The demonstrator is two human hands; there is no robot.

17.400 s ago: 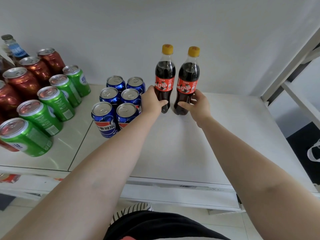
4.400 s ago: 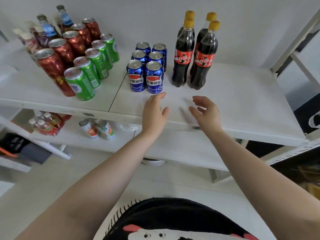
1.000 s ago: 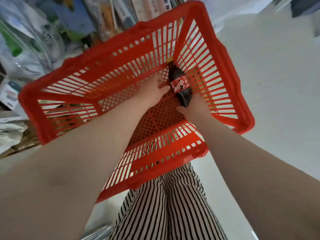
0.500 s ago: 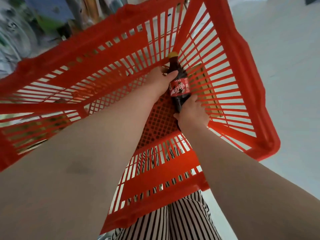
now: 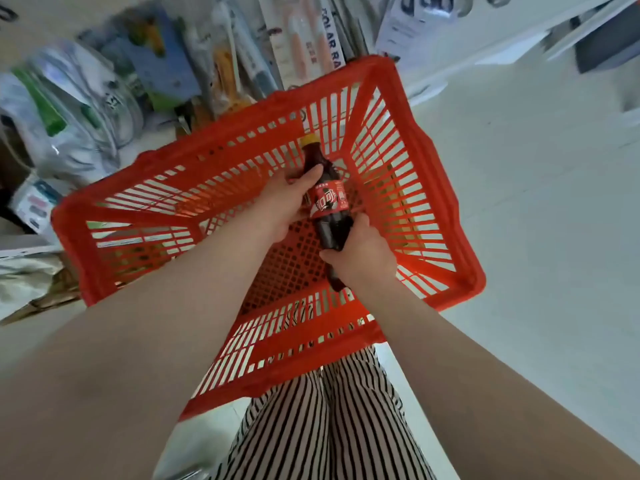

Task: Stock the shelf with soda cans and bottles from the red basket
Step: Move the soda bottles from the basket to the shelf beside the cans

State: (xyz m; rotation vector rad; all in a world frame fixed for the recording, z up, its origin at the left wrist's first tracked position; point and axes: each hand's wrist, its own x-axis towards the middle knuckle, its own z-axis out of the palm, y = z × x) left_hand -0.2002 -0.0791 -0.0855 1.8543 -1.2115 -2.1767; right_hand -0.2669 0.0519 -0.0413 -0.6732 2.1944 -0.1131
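Observation:
A red plastic basket [image 5: 446, 216] stands on the floor below me. Inside it is one dark cola bottle [image 5: 327, 206] with a yellow cap and a red label, its cap pointing away from me. My left hand [image 5: 282, 202] grips the bottle's upper body, thumb across the shoulder. My right hand [image 5: 362, 251] grips its lower half, and the bottle's base pokes out under my wrist. No other cans or bottles show in the basket. The shelf is out of view.
Packaged goods and plastic bags [image 5: 86, 109] crowd the floor behind and to the left of the basket. A pale floor [image 5: 536, 220] stretches to the right. My striped trousers [image 5: 329, 420] are just in front of the basket's near wall.
Both hands have closed round the bottle, and it has tilted up off the basket floor. The camera has pulled back, so more of the basket shows.

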